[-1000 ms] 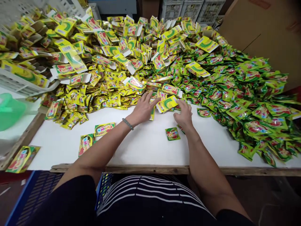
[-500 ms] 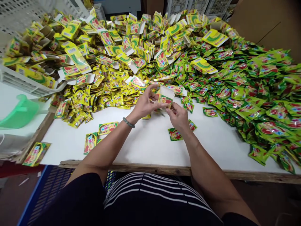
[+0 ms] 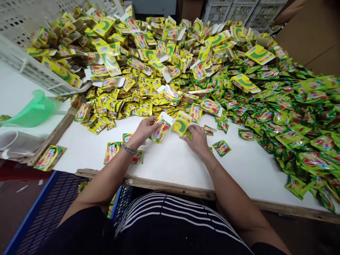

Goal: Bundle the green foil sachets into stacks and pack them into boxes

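My left hand [image 3: 143, 134] pinches a small printed carton [image 3: 160, 129] whose white end flap stands up. To its right, my right hand [image 3: 198, 141] has its fingers closed on the lower edge of a yellow carton [image 3: 181, 124], back side showing. A bit of green at those fingertips is too small to make out. Just beyond the right hand, another carton [image 3: 196, 112] leans at the pile's front. Small green sachets [image 3: 221, 147] lie right of this hand. Beside my left wrist, several cartons [image 3: 111, 151] lie flat on the white table [image 3: 164, 164].
Yellow sachets [image 3: 143, 92] and open cartons [image 3: 106, 58] are heaped across the back. Green sachets [image 3: 287, 117] pile up at right. At left are a white crate [image 3: 50, 79], a green scoop [image 3: 34, 111] and a white mug [image 3: 16, 141]. A blue crate [image 3: 39, 209] stands below.
Both hands were together at one carton; now they are apart, each with a carton. My left hand has moved left and lower. The view has shifted a little left.
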Action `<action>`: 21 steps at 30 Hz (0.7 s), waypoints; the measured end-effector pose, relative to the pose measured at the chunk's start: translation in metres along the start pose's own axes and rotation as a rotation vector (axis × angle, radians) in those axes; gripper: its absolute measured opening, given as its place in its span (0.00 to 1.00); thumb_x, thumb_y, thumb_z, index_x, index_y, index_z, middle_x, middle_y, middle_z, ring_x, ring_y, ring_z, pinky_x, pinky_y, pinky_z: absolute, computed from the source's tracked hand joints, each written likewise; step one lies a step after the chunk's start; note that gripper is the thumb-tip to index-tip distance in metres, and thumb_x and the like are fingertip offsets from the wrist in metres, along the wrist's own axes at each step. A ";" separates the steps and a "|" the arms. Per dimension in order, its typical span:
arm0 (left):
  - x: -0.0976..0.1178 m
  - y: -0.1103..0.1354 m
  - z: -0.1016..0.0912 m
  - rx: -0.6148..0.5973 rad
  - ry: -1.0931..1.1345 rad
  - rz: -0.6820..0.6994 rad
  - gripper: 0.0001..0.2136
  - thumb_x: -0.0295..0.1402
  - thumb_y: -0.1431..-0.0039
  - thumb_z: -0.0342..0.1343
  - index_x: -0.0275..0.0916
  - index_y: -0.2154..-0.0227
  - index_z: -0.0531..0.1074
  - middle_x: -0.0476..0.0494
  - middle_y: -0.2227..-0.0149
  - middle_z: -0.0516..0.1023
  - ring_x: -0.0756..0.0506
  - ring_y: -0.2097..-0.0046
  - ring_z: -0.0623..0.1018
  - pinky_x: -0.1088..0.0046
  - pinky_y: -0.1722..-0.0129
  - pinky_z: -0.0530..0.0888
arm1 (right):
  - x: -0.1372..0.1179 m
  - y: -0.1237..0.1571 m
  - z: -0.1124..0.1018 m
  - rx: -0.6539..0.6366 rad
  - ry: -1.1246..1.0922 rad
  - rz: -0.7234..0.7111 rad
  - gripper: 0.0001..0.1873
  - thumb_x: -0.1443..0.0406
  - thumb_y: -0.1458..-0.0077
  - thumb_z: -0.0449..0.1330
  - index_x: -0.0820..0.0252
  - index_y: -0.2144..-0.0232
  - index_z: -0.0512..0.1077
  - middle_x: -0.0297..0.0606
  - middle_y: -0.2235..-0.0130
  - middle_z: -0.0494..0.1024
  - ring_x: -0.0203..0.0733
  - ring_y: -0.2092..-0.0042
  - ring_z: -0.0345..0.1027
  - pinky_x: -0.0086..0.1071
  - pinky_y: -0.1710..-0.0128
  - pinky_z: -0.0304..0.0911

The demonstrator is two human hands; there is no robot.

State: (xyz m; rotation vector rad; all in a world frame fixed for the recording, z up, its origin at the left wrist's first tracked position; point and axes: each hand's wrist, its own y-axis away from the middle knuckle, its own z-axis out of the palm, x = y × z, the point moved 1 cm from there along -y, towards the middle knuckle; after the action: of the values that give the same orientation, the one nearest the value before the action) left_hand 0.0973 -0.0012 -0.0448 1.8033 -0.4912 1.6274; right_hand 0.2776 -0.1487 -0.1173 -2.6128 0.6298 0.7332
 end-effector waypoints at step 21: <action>-0.006 0.019 -0.028 -0.203 -0.267 0.162 0.19 0.46 0.47 0.60 0.33 0.63 0.76 0.51 0.79 0.67 0.53 0.78 0.62 0.77 0.78 0.55 | -0.076 -0.017 -0.008 -0.094 -0.866 0.278 0.20 0.50 0.57 0.69 0.57 0.71 0.70 0.31 0.73 0.75 0.38 0.70 0.68 0.32 0.72 0.65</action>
State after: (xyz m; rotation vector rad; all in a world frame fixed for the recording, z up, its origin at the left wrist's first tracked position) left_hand 0.0632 0.0030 -0.0465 1.8727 -0.9107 1.3868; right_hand 0.2308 -0.1134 -0.0649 -1.9773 0.6740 1.8479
